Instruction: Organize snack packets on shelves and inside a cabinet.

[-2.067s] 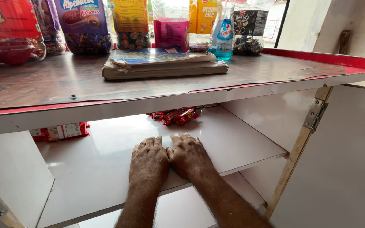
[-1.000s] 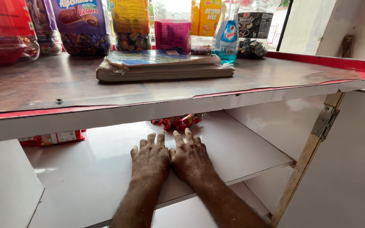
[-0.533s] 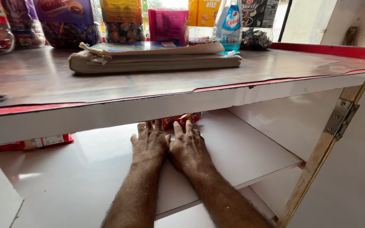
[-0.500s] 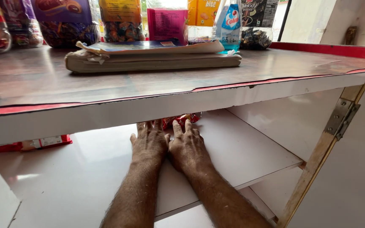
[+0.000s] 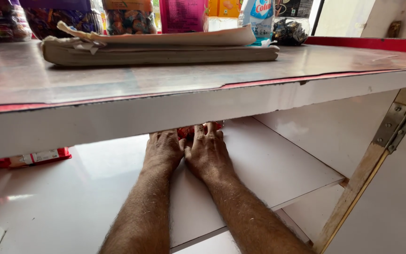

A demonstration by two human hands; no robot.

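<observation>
Along the left side of the white shelf [image 5: 71,197], well apart from my hands, a flat red packet [image 5: 24,159] lies with its long side running left to right, close under the front lip of the counter [image 5: 118,84] above it. I am not reaching toward that one.

My left hand [image 5: 163,149] lies palm down on the shelf, near the middle of its width, fingers pointing toward the back. The counter's front edge hides the fingertips, so I cannot tell whether they are spread or curled, or whether they touch anything.

My right hand [image 5: 207,150] lies just beside it, the two hands touching at the thumbs, also palm down and pointing back. Its fingers are a little apart, and their tips reach under the counter's edge.

Straight ahead of both hands, toward the rear edge of the shelf, sits a bunch of red wrappers [image 5: 198,129]. Only a thin strip of it shows between my fingers and the counter's lip; it runs left to right across my fingertips. It seems to sit more in front of my right hand than my left, so the right is nearer. Whether either hand grips it I cannot tell.

To the right, the shelf ends at its front right corner, near the hinged wooden door frame [image 5: 372,169].
</observation>
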